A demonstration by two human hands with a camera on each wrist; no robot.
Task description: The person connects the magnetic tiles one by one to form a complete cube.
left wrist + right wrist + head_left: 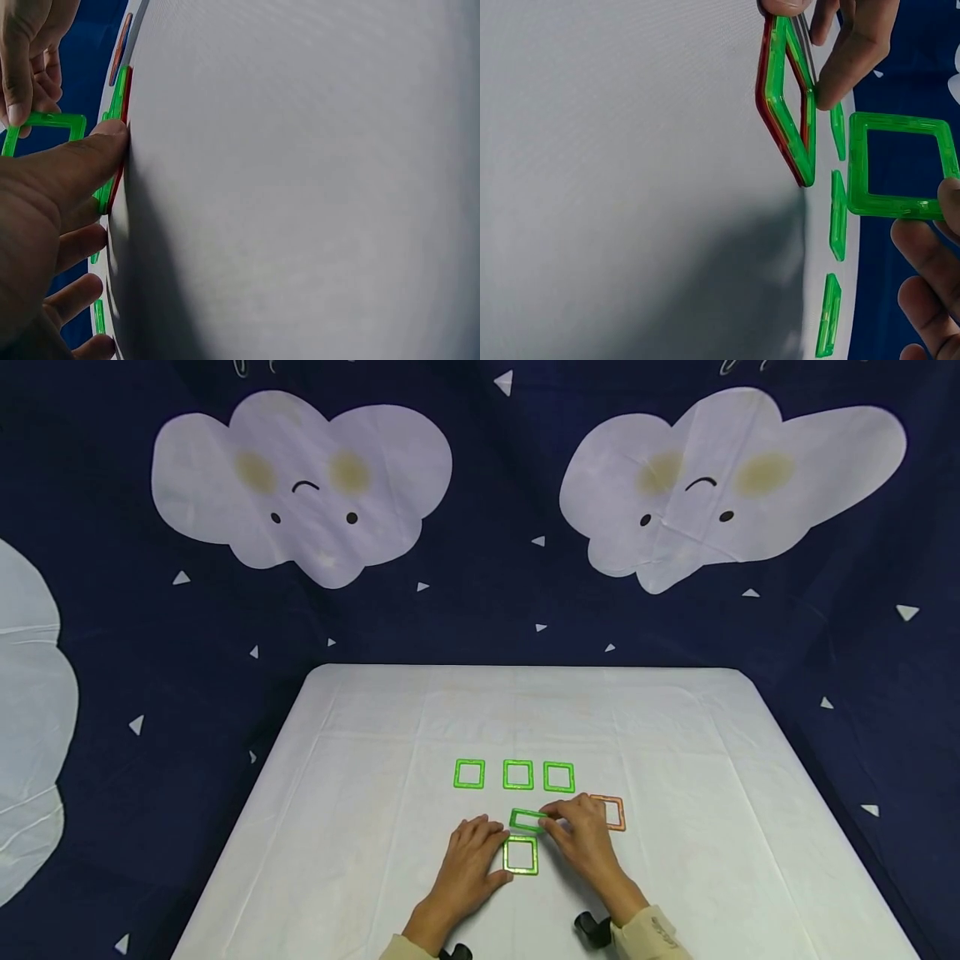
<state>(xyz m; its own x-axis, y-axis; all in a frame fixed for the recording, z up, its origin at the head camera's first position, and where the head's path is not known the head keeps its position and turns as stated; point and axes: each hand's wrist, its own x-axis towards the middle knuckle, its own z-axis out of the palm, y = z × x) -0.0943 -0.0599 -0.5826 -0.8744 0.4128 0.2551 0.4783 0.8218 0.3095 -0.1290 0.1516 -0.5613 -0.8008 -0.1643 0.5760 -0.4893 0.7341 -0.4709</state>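
On the white table my left hand [467, 867] holds a square magnetic tile frame [536, 856] between thumb and fingers at its left side. In the right wrist view this is a green frame [780, 105] lying flat against a red one [766, 112]. With thumb and fingertips, my right hand [587, 837] pinches a second green square frame [527, 812] by its right edge. That green frame [859, 165] stands tilted up, just beyond the stacked pair. The centres of both frames are open.
Farther back, three green square frames [518, 762] lie in a row. An orange square frame [621, 814] lies right of my right hand, partly hidden by it. A dark blue cloth with white clouds [300, 485] hangs behind the table [375, 710].
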